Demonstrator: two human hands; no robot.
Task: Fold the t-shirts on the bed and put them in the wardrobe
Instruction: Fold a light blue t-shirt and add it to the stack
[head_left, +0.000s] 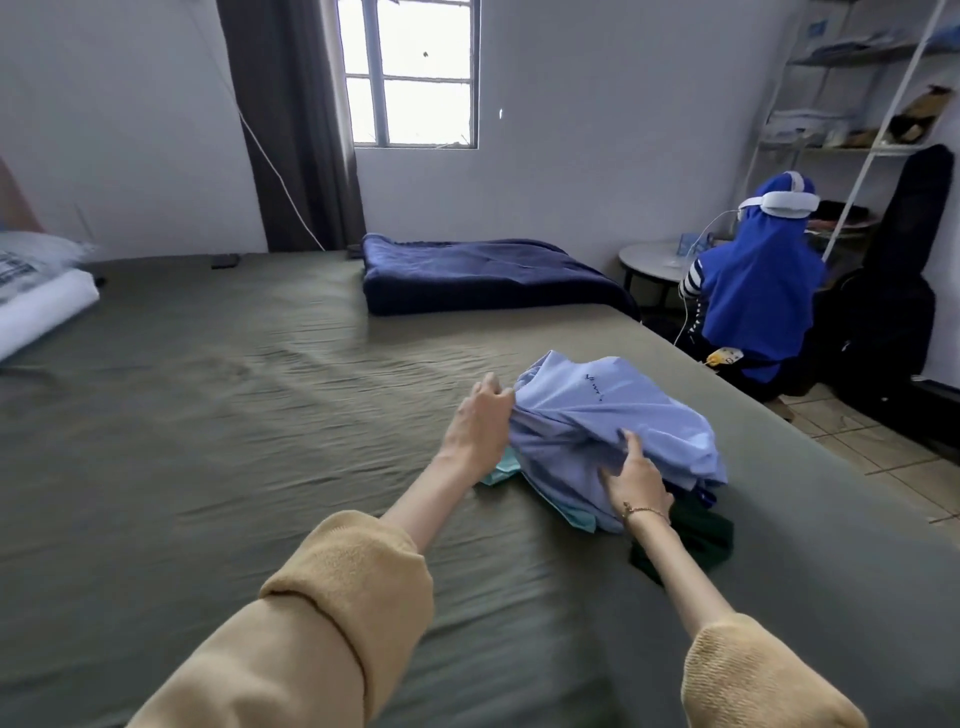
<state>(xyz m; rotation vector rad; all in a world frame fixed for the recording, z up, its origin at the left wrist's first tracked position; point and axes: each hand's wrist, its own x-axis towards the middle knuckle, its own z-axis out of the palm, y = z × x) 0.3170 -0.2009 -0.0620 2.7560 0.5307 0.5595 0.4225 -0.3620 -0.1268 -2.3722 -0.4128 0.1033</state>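
A pile of t-shirts lies near the right edge of the bed (234, 415). On top is a crumpled light blue t-shirt (608, 415) with small dark print. A teal t-shirt (501, 470) peeks out beneath it, and a dark green one (696, 540) lies at the pile's near right side. My left hand (480, 423) grips the light blue shirt's left edge. My right hand (636, 478) grips its near edge, thumb on top of the cloth. No wardrobe is in view.
A folded navy blanket (483, 275) sits at the bed's far side and white pillows (36, 291) at the left. A person in blue (758, 291) sits on the floor to the right, by a round table (654, 260), a metal shelf (852, 104) and a black guitar bag (904, 291).
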